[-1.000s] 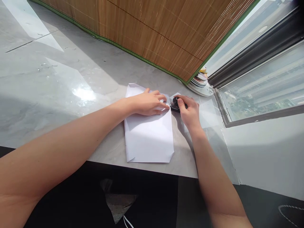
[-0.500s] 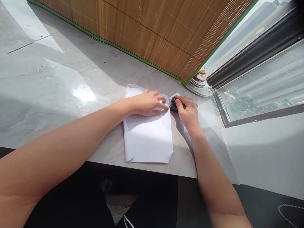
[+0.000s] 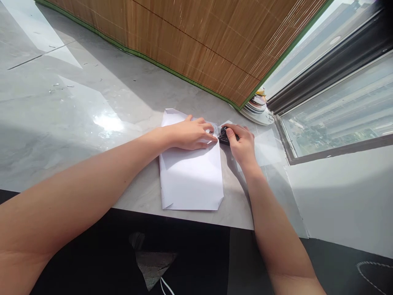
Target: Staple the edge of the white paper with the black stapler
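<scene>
A white folded sheet of paper (image 3: 192, 180) lies on the grey marble counter (image 3: 76, 123), its near corners turned in. My left hand (image 3: 190, 133) rests on the paper's far right part, fingers bent and pressed down on it. My right hand (image 3: 242, 141) is closed around a small black stapler (image 3: 224, 136) at the paper's far right edge. The stapler's metal front meets the paper between my two hands. Most of the stapler is hidden under my fingers.
A bamboo blind (image 3: 196, 37) with a green border hangs along the back. A stack of plates (image 3: 258, 107) stands at the right by the window frame (image 3: 307, 98). Small loose staples (image 3: 61, 85) lie scattered far left. The counter's front edge (image 3: 184, 215) runs just below the paper.
My right hand and the stapler have shifted slightly left, closer against the paper's edge. My left hand has stayed in place.
</scene>
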Available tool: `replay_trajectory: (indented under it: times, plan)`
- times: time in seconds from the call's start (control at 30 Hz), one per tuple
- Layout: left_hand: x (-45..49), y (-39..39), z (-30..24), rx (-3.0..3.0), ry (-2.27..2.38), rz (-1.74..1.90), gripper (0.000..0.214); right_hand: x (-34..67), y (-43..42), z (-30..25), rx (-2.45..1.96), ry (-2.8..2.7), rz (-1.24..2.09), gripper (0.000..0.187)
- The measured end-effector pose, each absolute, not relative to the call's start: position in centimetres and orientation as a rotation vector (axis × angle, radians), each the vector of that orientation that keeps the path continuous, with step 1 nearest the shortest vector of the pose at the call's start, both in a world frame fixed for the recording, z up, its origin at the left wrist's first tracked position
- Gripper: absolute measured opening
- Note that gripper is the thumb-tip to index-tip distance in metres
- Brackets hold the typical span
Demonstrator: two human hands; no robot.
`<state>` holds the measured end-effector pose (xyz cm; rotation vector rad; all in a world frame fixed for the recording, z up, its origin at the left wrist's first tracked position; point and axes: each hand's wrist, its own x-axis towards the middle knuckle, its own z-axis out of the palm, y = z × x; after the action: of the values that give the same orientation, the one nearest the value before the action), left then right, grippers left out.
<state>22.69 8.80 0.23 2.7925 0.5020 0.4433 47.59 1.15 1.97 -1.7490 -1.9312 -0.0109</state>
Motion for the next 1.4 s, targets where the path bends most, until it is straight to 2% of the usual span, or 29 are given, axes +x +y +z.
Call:
replay_trajectory:
  times: [0.4, 0.53, 0.87, 0.93, 1.0, 1.1, 1.23, 1.4]
  plan:
    - [22.6, 8.7, 0.2, 2.794, 0.498, 0.448, 0.04, 45.4, 0.2, 1.9, -1.954, -2.107, -0.231, 0.042]
    - [22.5, 8.6, 0.8, 2.789, 0.494, 0.432, 0.04, 46.9, 0.3, 2.1, -1.857, -2.12, -0.12, 0.038]
    - [22.2, 9.0, 0.7, 2.786, 0.482, 0.394, 0.039, 50.8, 1.6, 1.3, -1.842, -1.814, -0.042, 0.051]
    - [22.3, 8.9, 0.8, 2.777, 0.489, 0.388, 0.039, 51.4, 1.6, 1.2, -1.881, -1.75, 0.023, 0.045]
    - [22.3, 9.0, 1.1, 2.765, 0.512, 0.416, 0.037, 51.8, 1.5, 1.4, -1.929, -1.658, 0.056, 0.032]
    - [21.9, 9.9, 1.7, 2.667, 0.779, 0.748, 0.034, 51.0, 1.0, 2.1, -1.872, -1.536, 0.037, 0.022]
    - [20.4, 12.0, 2.2, 2.141, 1.426, 1.39, 0.051, 46.0, -0.4, 3.2, -1.71, -1.547, 0.192, 0.025]
    - [19.1, 13.0, 2.2, 1.645, 1.728, 1.541, 0.052, 38.2, -1.7, 2.6, -1.592, -1.807, 0.323, 0.022]
